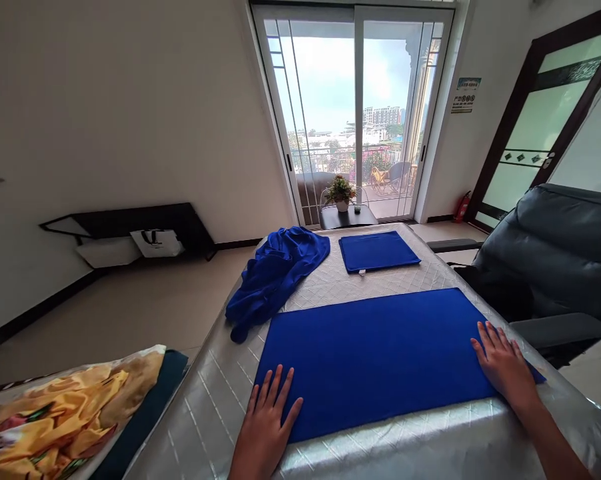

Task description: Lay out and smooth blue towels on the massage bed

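Observation:
A blue cloth (375, 360) lies spread flat in a long rectangle across the quilted, silvery table cover (200, 427). On its near left corner rests my left hand (268, 417), palm down with the fingers spread. At the cloth's right end, my right hand (503, 363) lies flat too, its fingers apart. Neither hand grips anything. Beyond the spread cloth sits a neatly folded blue cloth (379, 251) with a small white tag at its near edge. A crumpled blue cloth (280, 270) is heaped at the far left of the table.
A black office chair (570, 247) stands close along the right side. To the lower left is a yellow patterned fabric (75, 420). A potted plant (341, 190) stands on a small chair past the far edge, before sliding glass doors. A white bag (156, 244) is by the left wall.

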`<state>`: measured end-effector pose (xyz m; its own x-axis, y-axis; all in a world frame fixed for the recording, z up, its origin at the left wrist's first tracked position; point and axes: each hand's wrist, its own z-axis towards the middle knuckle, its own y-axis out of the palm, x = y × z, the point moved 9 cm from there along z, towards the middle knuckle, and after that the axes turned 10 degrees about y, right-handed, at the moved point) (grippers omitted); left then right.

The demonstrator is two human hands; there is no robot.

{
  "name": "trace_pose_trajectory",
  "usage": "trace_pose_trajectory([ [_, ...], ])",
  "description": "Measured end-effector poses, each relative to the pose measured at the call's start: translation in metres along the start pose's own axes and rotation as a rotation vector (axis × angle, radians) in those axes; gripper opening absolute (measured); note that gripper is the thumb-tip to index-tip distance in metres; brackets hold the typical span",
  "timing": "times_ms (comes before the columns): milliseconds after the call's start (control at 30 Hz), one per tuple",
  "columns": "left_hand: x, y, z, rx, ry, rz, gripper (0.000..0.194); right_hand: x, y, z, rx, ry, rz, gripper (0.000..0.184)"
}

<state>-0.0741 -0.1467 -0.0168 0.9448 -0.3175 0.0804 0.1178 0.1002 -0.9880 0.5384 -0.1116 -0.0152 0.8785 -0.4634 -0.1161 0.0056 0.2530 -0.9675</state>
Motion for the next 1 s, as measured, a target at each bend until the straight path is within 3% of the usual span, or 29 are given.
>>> trace_pose_trajectory([
  [67,0.002,-0.002,-0.001,0.012,0.002,0.001,0.067,-0.033,-0.011,-0.016,0.017,-0.061,0.033,0.081],
  [133,0.003,-0.004,-0.002,0.027,-0.001,0.006,0.066,-0.083,-0.021,-0.04,-0.024,-0.151,0.08,0.081],
  [267,0.006,-0.008,-0.002,0.037,-0.002,0.018,0.065,-0.202,-0.032,-0.105,-0.245,-0.414,0.182,0.073],
  [333,0.006,-0.008,-0.002,0.035,-0.005,0.016,0.066,-0.249,-0.036,-0.136,-0.333,-0.535,0.229,0.069],
  [400,0.005,-0.007,-0.002,0.035,-0.007,0.013,0.065,-0.276,-0.037,-0.158,-0.399,-0.61,0.251,0.068],
  [467,0.004,-0.006,-0.003,0.038,-0.01,0.01,0.065,-0.286,-0.035,-0.169,-0.442,-0.634,0.25,0.069],
  [567,0.003,-0.004,-0.003,0.043,-0.011,0.008,0.066,-0.276,-0.029,-0.166,-0.454,-0.606,0.227,0.069],
  [700,0.001,-0.002,-0.002,0.05,-0.01,0.009,0.066,-0.237,-0.019,-0.137,-0.427,-0.504,0.16,0.07],
  [1000,-0.003,0.004,-0.003,0.037,-0.001,0.01,0.066,-0.078,0.011,-0.036,-0.295,-0.182,0.026,0.084],
])
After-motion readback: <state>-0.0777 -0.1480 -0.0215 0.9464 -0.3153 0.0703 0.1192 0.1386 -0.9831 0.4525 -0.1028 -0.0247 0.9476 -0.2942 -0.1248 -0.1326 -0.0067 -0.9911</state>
